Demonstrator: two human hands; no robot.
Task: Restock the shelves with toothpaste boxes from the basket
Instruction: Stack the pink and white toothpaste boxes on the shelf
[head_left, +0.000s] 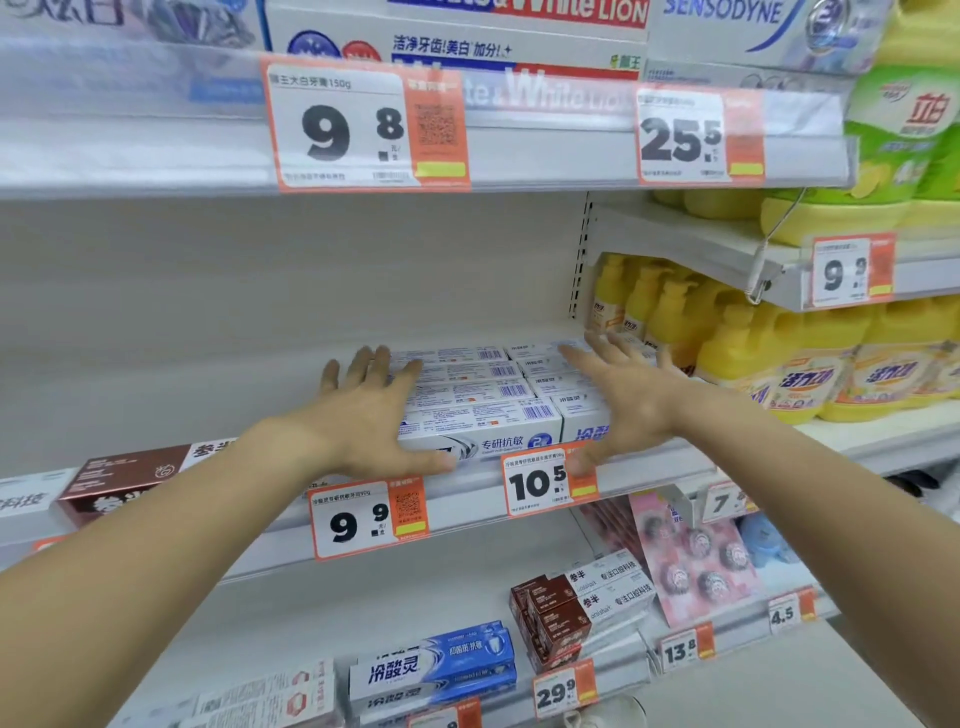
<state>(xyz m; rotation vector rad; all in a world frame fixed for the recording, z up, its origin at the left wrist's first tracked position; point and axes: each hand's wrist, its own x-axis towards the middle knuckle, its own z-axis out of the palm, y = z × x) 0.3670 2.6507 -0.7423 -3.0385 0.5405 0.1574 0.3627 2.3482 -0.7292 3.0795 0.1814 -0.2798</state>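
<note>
On the top shelf you can read "White LION" on a red-and-blue carton (457, 31) and "SENSODYNE" on the box (727, 26) beside it, with price tags "9.8" (363, 124) and "25.5" (698, 136) below them. The toothpaste boxes (483, 410) lie flat in two side-by-side stacks on the middle shelf (467, 499); they are white with blue print, barcodes on top, and the front face reads "专研抗敏". Tags "9.9" (369, 517) and "10.5" (545, 480) hang on the rail below. Your left hand (374, 415) rests with fingers spread on the left stack, thumb at its front face. Your right hand (618, 400) lies open, fingers straight, over the right stack.
</note>
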